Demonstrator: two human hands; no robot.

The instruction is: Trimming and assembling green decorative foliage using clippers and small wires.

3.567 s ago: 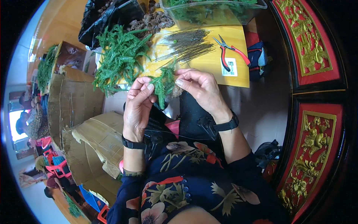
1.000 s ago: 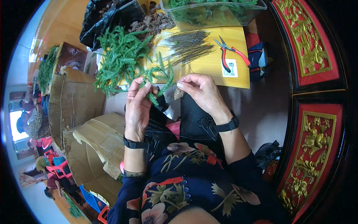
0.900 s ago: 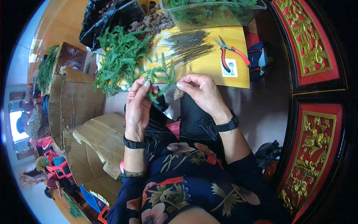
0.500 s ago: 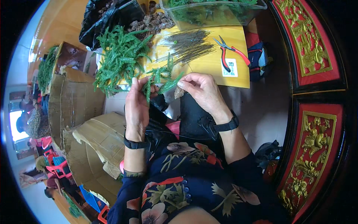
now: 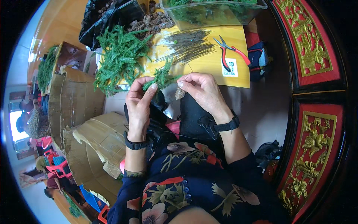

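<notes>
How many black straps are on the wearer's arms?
2: one strap around the left wrist, another strap around the right wrist. Sleeves could hide more higher up.

A makeshift craft workroom
Pliers (image 5: 225,46), thin wires (image 5: 190,46), pine cones (image 5: 154,22) and green sprigs (image 5: 121,52) share a yellow counter (image 5: 240,80); other people (image 5: 38,121) at left, carved red-and-gold panels (image 5: 315,149) at right.

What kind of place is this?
Probably an informal handcraft workspace, though the room's usual use isn't clear: red-handled needle-nose pliers, loose dark wires and a heap of green conifer-like sprigs share one yellow-topped table.
</notes>
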